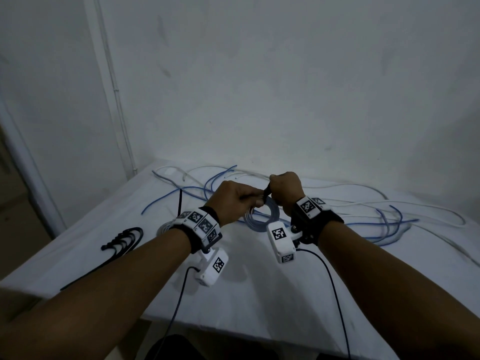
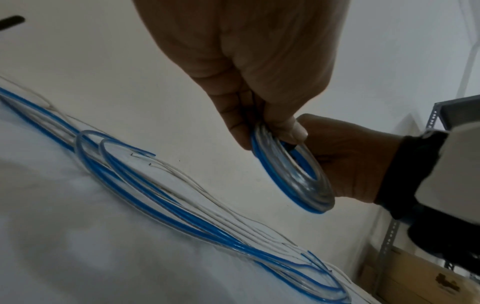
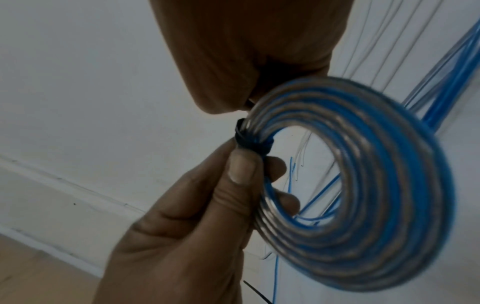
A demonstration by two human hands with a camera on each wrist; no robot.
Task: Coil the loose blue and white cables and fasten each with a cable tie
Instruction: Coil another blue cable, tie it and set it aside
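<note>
A flat coil of blue cable [image 1: 262,219] hangs above the white table [image 1: 233,294] between my two hands. A black cable tie [image 3: 249,142] is looped round the coil's rim. My left hand [image 1: 249,201] pinches the coil just below the tie, with the thumb [image 3: 241,166] on the near face and the fingers through the hole. My right hand [image 1: 275,193] is a fist on the tie's tail [image 1: 267,190], right above the coil. The left wrist view shows the coil [image 2: 293,176] edge-on, held between both hands. Loose blue and white cables [image 1: 363,211] lie tangled across the far half of the table.
Several spare black cable ties [image 1: 124,240] lie on the table at the left, and one more [image 1: 179,203] lies behind my left wrist. A pale coil [image 1: 165,227] shows beside that wrist. A wall stands close behind the table. A metal shelf [image 2: 389,236] and a cardboard box [image 2: 420,277] stand at the right.
</note>
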